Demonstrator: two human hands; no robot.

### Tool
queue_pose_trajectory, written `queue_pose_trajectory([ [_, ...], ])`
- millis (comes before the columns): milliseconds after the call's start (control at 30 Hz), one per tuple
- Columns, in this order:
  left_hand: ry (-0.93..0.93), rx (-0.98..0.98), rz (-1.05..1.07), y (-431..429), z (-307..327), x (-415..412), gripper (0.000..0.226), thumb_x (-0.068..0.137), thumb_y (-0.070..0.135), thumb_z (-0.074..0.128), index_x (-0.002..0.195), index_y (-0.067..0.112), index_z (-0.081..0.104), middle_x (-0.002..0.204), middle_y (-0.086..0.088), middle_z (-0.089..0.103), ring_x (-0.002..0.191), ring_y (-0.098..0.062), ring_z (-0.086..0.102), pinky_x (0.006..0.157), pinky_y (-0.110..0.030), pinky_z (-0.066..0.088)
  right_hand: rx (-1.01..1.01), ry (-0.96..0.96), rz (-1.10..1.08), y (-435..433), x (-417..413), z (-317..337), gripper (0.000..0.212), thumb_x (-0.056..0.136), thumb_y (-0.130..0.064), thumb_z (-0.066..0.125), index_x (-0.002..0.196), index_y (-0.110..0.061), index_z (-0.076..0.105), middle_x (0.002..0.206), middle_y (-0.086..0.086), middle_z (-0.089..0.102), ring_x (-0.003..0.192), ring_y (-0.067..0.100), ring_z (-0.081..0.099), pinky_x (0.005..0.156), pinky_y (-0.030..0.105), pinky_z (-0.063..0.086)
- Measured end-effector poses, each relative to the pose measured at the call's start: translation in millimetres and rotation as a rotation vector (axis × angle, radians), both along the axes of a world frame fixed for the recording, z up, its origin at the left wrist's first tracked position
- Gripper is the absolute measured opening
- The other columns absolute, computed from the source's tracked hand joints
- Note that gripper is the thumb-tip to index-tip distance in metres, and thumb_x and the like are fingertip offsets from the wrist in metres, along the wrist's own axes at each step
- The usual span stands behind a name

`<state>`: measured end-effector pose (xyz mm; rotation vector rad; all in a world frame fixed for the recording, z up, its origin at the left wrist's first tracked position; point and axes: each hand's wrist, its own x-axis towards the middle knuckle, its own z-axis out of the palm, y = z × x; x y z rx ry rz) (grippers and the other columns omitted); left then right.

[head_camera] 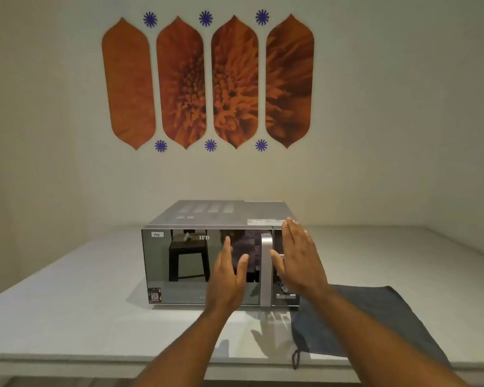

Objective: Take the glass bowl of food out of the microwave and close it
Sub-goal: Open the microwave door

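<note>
Both hands empty, fingers spread: left hand [229,277] before mirrored microwave door [201,266]; right hand [299,258] beside silver handle [266,269].

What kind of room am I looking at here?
Probably a home kitchen or dining corner, though little of it shows. A microwave sits on a pale counter with a dark cloth beside it, and orange flower decals decorate the wall.

You face a silver microwave [221,213] with a dark mirrored door [190,275] on a white counter [67,303]. Beside it lies your dark grey cloth [375,317]. Above, orange flower-print panels [207,82] sit among small blue-violet starbursts [206,18].
</note>
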<state>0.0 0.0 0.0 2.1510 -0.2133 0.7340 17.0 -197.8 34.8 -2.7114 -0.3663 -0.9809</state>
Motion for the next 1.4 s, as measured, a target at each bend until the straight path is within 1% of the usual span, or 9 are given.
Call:
queue_pose_trajectory([
  [100,0.166,-0.285,-0.080,-19,-13,-1,0.054,0.106,0.049,0.048,0.153,0.022,0.047,0.142,-0.006,0.065,0.127,-0.021,0.063,0.104,-0.038,0.053,-0.009,0.062,0.004,-9,6,3,0.076,0.105,-0.052,0.029,0.167,-0.012,0.010,0.177,0.009,0.011,0.163,0.021,0.006,0.132,0.039,0.004],
  [233,0.343,-0.412,-0.161,-40,-22,3,0.047,0.105,0.028,0.058,0.150,0.017,0.052,0.145,-0.007,0.062,0.134,-0.024,0.058,0.114,-0.040,0.049,-0.074,0.161,0.004,-18,16,16,0.072,0.105,-0.045,0.033,0.165,-0.009,0.016,0.174,0.013,0.019,0.161,0.027,0.017,0.131,0.045,0.016],
  [433,0.368,-0.383,-0.155,-56,-15,22,0.047,0.107,0.029,0.055,0.152,0.017,0.051,0.147,-0.007,0.062,0.134,-0.025,0.059,0.114,-0.042,0.048,-0.175,0.243,0.023,-28,28,41,0.060,0.105,-0.034,0.040,0.156,-0.004,0.034,0.164,0.017,0.037,0.153,0.032,0.033,0.128,0.045,0.024],
  [567,0.354,-0.350,-0.167,-58,-4,41,0.039,0.108,0.028,0.052,0.143,0.016,0.059,0.128,-0.004,0.068,0.115,-0.017,0.060,0.098,-0.029,0.049,-0.193,0.329,0.036,-28,36,55,0.052,0.100,-0.026,0.042,0.144,-0.001,0.045,0.151,0.021,0.048,0.140,0.037,0.045,0.119,0.045,0.035],
  [667,0.353,-0.286,-0.180,-63,-2,52,0.026,0.109,0.026,0.047,0.122,0.014,0.066,0.108,-0.006,0.070,0.100,-0.020,0.064,0.076,-0.024,0.049,-0.188,0.347,0.024,-28,42,56,0.050,0.101,-0.023,0.042,0.146,0.000,0.045,0.153,0.022,0.048,0.142,0.036,0.044,0.120,0.045,0.035],
  [767,0.369,-0.263,-0.129,-68,-4,59,0.027,0.110,0.025,0.044,0.114,0.010,0.066,0.108,-0.014,0.070,0.098,-0.023,0.067,0.081,-0.033,0.052,-0.181,0.354,0.022,-28,44,53,0.053,0.103,-0.021,0.040,0.152,-0.001,0.040,0.162,0.021,0.041,0.151,0.035,0.036,0.125,0.044,0.029],
  [867,0.363,-0.242,-0.082,-70,-4,61,0.027,0.110,0.024,0.044,0.115,0.008,0.066,0.106,-0.012,0.069,0.096,-0.019,0.064,0.079,-0.031,0.048,-0.167,0.360,0.020,-29,47,53,0.055,0.104,-0.018,0.039,0.157,-0.001,0.034,0.167,0.020,0.034,0.156,0.033,0.029,0.128,0.044,0.023],
  [1067,0.348,-0.201,-0.068,-67,-4,62,0.025,0.110,0.022,0.046,0.107,0.008,0.066,0.092,-0.004,0.062,0.088,-0.016,0.060,0.063,-0.021,0.041,-0.155,0.344,0.007,-29,48,56,0.047,0.102,-0.014,0.046,0.148,-0.005,0.046,0.155,0.017,0.050,0.143,0.034,0.046,0.120,0.045,0.037],
  [1400,0.281,-0.156,-0.226,-37,-8,11,0.027,0.107,0.026,0.053,0.106,0.011,0.075,0.099,-0.011,0.079,0.096,-0.030,0.075,0.089,-0.050,0.061,-0.137,0.354,0.004,-29,50,58,0.050,0.096,-0.008,0.049,0.146,-0.002,0.047,0.153,0.019,0.050,0.142,0.035,0.045,0.118,0.043,0.036],
])
